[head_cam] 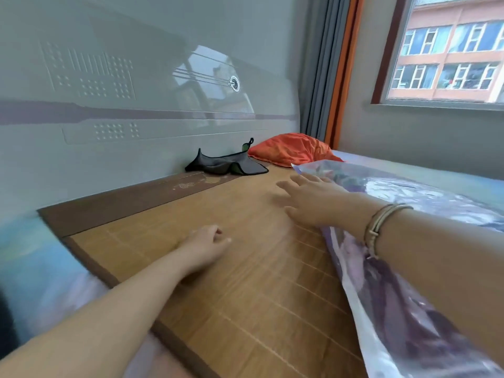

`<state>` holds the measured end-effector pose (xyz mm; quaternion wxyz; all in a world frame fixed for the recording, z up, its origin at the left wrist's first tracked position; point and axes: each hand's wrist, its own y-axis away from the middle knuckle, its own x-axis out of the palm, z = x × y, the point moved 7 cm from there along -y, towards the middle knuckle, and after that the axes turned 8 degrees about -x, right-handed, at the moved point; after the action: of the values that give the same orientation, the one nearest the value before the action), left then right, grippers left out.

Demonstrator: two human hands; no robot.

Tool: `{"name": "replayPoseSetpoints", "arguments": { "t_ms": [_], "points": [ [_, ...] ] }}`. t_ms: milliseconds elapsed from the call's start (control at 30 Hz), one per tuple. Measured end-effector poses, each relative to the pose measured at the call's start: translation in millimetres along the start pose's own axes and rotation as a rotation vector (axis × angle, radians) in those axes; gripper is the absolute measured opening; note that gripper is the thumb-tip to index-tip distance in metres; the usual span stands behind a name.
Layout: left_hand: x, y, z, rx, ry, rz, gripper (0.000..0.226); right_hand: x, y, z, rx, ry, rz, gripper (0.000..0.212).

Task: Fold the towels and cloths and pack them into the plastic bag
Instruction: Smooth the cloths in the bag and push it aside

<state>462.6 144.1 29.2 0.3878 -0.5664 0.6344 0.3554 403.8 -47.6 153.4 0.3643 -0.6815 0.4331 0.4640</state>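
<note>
A clear plastic bag [403, 317] with purple and pink cloth inside lies along the right side of a bamboo mat [245, 282]. My right hand [308, 200] reaches over the bag's left edge with fingers spread and straight, hovering above the mat and holding nothing. My left hand [203, 246] sits low over the mat's middle with fingers loosely curled and empty. A dark grey cloth [226, 165] lies crumpled at the mat's far edge, beyond both hands.
An orange pillow [289, 150] lies at the far end beside the headboard wall [122, 91]. A blue patterned sheet [32, 257] borders the mat on the left. Curtains and a window [450, 50] are at the far right.
</note>
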Motion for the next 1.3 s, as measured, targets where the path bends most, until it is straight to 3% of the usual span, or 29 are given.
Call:
{"name": "replayPoseSetpoints", "arguments": {
  "t_ms": [67,233,367,567,833,933,1033,1167,1300],
  "points": [
    [5.8,-24.2,7.9,-0.031,-0.141,0.065,0.060,18.4,-34.7,-16.9,0.008,-0.042,0.020,0.060],
    [10.4,-74.6,18.8,-0.096,-0.184,0.263,0.097,79.1,-95.0,-15.4,-0.007,-0.269,0.096,0.057],
    [0.7,-129.3,46.3,-0.135,-0.233,0.295,0.099,104.4,-155.8,-4.1,0.009,-0.453,0.154,0.056],
    [-16.3,-208.0,90.5,-0.178,-0.325,0.301,0.119,122.3,-268.7,-27.1,0.213,-0.653,0.152,0.054],
    [-3.1,-245.7,92.7,-0.132,-0.346,0.433,0.126,129.4,-394.8,-50.1,0.247,-0.536,0.137,0.037],
    [-1.2,-245.1,93.2,-0.129,-0.341,0.434,0.125,140.4,-427.1,-51.9,0.240,-0.488,0.215,0.036],
    [-1.1,-245.4,92.1,-0.127,-0.331,0.430,0.126,151.8,-441.4,-45.6,0.155,-0.560,0.326,0.039],
    [-1.7,-243.7,90.8,-0.128,-0.347,0.426,0.127,119.6,-407.5,-50.4,0.266,-0.767,0.052,0.038],
    [-13.0,-240.4,83.5,-0.168,-0.390,0.385,0.129,92.5,-336.3,-51.3,0.336,-0.947,-0.024,0.033]
  ]
}}
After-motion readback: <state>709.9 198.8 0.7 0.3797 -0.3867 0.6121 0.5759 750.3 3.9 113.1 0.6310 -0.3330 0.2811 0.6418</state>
